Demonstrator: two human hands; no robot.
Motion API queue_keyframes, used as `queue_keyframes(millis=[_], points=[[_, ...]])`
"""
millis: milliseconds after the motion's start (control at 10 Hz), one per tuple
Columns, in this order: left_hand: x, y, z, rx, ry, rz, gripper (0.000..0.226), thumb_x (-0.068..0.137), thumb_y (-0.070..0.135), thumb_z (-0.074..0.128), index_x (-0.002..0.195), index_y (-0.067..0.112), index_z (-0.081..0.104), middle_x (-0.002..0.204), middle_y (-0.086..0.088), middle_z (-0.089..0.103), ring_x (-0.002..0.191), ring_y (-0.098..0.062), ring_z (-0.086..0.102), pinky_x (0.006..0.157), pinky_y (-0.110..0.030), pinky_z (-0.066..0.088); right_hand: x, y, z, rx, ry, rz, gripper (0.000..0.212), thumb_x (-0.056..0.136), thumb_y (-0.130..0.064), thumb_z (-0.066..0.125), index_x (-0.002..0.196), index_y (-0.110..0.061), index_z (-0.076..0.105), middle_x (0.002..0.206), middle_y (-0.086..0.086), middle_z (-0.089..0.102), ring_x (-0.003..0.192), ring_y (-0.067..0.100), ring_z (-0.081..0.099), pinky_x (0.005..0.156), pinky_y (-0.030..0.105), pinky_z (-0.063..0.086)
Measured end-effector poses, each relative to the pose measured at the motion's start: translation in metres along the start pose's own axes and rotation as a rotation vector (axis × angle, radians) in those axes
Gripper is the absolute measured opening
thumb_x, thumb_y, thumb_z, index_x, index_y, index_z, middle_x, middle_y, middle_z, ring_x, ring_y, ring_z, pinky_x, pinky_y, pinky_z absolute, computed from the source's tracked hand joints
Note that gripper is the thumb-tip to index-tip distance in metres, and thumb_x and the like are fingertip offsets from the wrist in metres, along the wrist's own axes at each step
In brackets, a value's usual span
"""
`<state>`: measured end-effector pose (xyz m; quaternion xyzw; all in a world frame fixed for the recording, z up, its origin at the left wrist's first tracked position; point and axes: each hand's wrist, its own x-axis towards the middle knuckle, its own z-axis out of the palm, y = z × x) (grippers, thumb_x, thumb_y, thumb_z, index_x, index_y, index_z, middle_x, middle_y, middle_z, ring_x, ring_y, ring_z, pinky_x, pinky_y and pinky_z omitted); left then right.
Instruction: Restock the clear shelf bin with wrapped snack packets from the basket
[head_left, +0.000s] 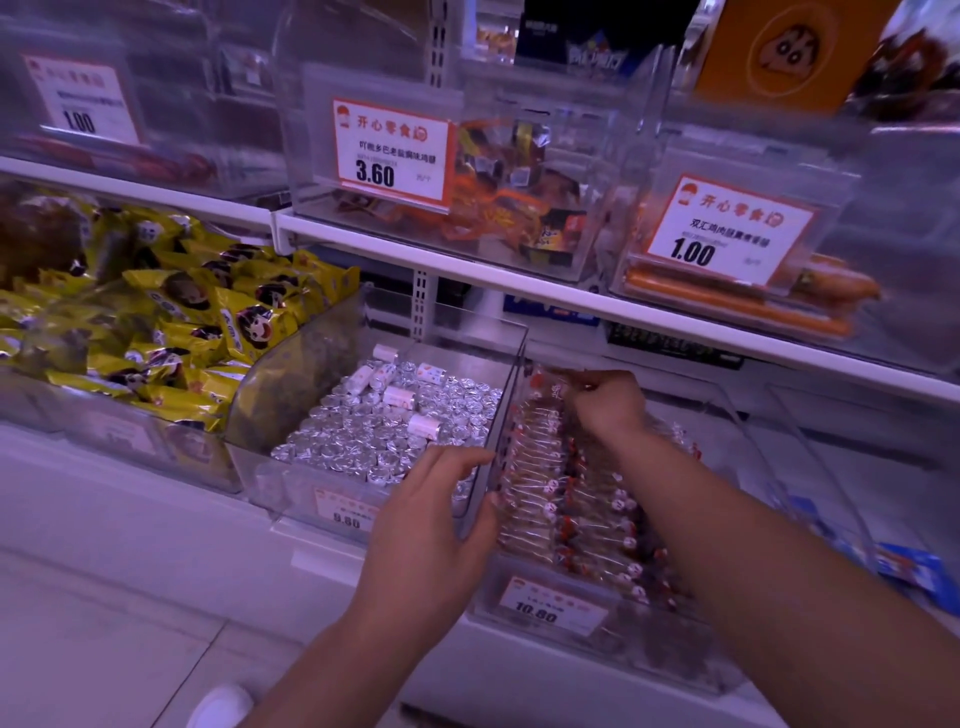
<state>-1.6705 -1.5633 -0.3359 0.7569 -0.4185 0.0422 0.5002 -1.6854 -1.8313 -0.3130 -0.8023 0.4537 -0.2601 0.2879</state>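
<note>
Snack packets (561, 499) fill bin (748, 410), tag 10.80 (550, 605) | right hand (608, 402) pinches one | left hand (431, 525) spread on bin wall

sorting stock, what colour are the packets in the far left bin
Yellow wrapped snack packets with a cartoon face print; head view.
</note>
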Motion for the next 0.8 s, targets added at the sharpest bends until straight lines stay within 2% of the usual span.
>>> queue_keyframes(millis=[100, 200, 300, 400, 500, 600, 700, 800], points=[[0.002, -0.001, 0.001, -0.017, 0.007, -0.020, 0.031, 0.089, 0.023, 0.068, 0.116, 0.036, 0.061, 0.113, 0.018, 0.058, 0.104, -0.001, 0.058, 0.087, -0.031, 0.050, -0.001, -0.004, 0.000, -0.136, -0.067, -0.055, 0.028, 0.083, -0.022, 0.071, 0.110, -0.016, 0.074, 0.106, 0.011, 0.074, 0.095, 0.028, 0.069, 0.083, 0.031, 0.056], [0.002, -0.002, 0.002, -0.035, 0.006, -0.029, 0.031, 0.088, 0.022, 0.069, 0.115, 0.035, 0.062, 0.113, 0.018, 0.059, 0.104, -0.001, 0.059, 0.088, -0.031, 0.050, -0.011, 0.001, 0.006, -0.352, -0.026, -0.274, 0.035, 0.087, -0.019, 0.061, 0.121, -0.020, 0.069, 0.116, 0.015, 0.064, 0.095, 0.033, 0.065, 0.086, 0.036, 0.055], [0.002, -0.003, 0.000, -0.038, 0.002, -0.018, 0.030, 0.089, 0.024, 0.068, 0.116, 0.036, 0.061, 0.113, 0.019, 0.058, 0.104, 0.001, 0.057, 0.088, -0.028, 0.048, -0.017, 0.012, 0.011, -0.783, 0.092, -0.504, 0.038, 0.095, -0.028, 0.048, 0.131, -0.020, 0.059, 0.126, 0.017, 0.054, 0.112, 0.035, 0.053, 0.095, 0.044, 0.046], [0.001, -0.004, 0.000, -0.016, -0.004, -0.010, 0.031, 0.090, 0.026, 0.066, 0.119, 0.035, 0.061, 0.114, 0.018, 0.057, 0.105, 0.000, 0.057, 0.088, -0.027, 0.048, -0.015, 0.016, 0.007, -0.898, 0.120, -0.571, 0.041, 0.098, -0.036, 0.042, 0.134, -0.020, 0.055, 0.133, 0.017, 0.050, 0.122, 0.038, 0.044, 0.098, 0.050, 0.040], [0.000, -0.003, -0.002, -0.018, -0.008, 0.004, 0.032, 0.090, 0.025, 0.067, 0.119, 0.035, 0.061, 0.114, 0.020, 0.055, 0.104, 0.002, 0.056, 0.087, -0.023, 0.045, -0.014, 0.014, 0.003, -0.779, 0.084, -0.535, 0.045, 0.098, -0.040, 0.044, 0.137, -0.020, 0.053, 0.142, 0.016, 0.044, 0.128, 0.039, 0.039, 0.102, 0.052, 0.038], [0.001, -0.005, -0.003, -0.026, -0.006, 0.010, 0.033, 0.090, 0.025, 0.067, 0.119, 0.037, 0.061, 0.113, 0.023, 0.055, 0.103, 0.004, 0.055, 0.085, -0.022, 0.046, -0.017, 0.010, -0.007, -0.591, 0.047, -0.518, 0.049, 0.096, -0.038, 0.049, 0.140, -0.017, 0.051, 0.141, 0.013, 0.046, 0.129, 0.037, 0.042, 0.103, 0.049, 0.039], [0.004, -0.004, -0.005, -0.035, -0.004, 0.022, 0.031, 0.090, 0.031, 0.065, 0.118, 0.041, 0.059, 0.112, 0.025, 0.055, 0.101, 0.004, 0.056, 0.084, -0.021, 0.046, -0.026, 0.009, -0.021, -0.409, 0.063, -0.505, 0.046, 0.095, -0.031, 0.052, 0.137, -0.013, 0.055, 0.135, 0.015, 0.052, 0.123, 0.037, 0.049, 0.103, 0.045, 0.044], [0.008, -0.008, -0.014, -0.077, 0.057, 0.022, 0.030, 0.087, 0.034, 0.059, 0.117, 0.039, 0.060, 0.111, 0.020, 0.059, 0.106, 0.008, 0.056, 0.089, -0.013, 0.043, -0.051, 0.020, -0.045, -0.307, 0.063, -0.497, 0.044, 0.093, -0.023, 0.055, 0.136, -0.014, 0.055, 0.132, 0.013, 0.054, 0.120, 0.031, 0.052, 0.102, 0.036, 0.043]])
